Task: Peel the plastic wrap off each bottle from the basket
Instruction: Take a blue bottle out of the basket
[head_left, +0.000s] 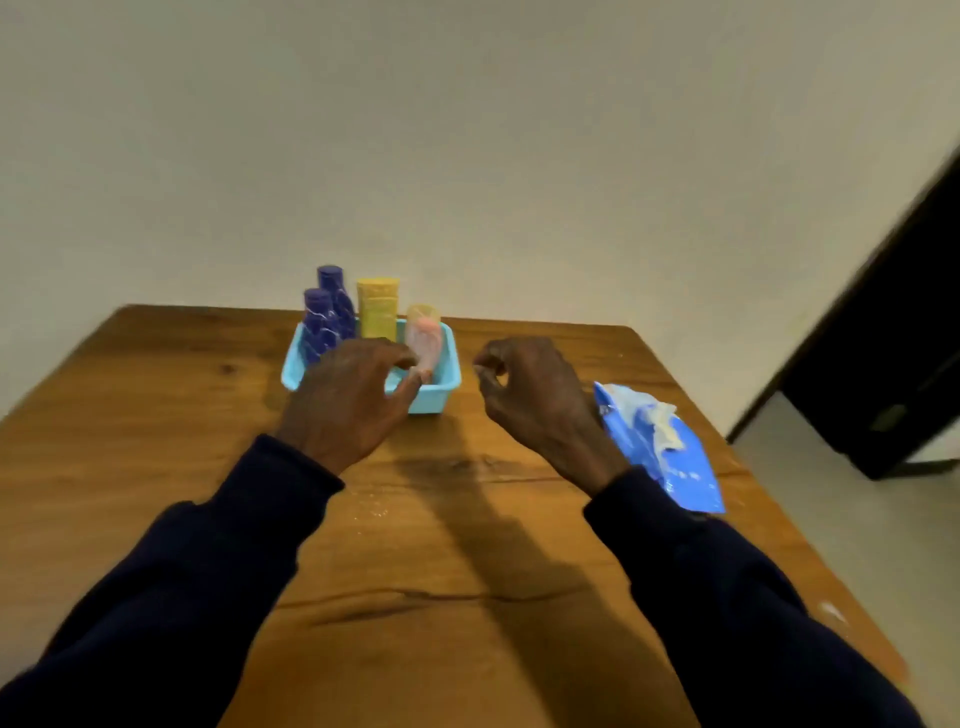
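A light blue basket (448, 385) stands at the far middle of the wooden table (415, 545). In it are two purple bottles (321, 327), a yellow bottle (378, 307) and a pink bottle (427, 340) with a pale cap, which leans to the right. All look wrapped in clear film. My left hand (348, 397) hovers over the basket's front edge with its fingers spread, one fingertip at the pink bottle's lower end. My right hand (535, 402) is to the right of the basket, its fingers curled and the thumb meeting the forefinger. I see nothing clearly between them.
A blue plastic bag (675, 467) lies near the table's right edge, with crumpled clear wrap (649, 415) on top. A bare wall is right behind the table. A dark door or cabinet (893, 364) stands to the right, beyond the table.
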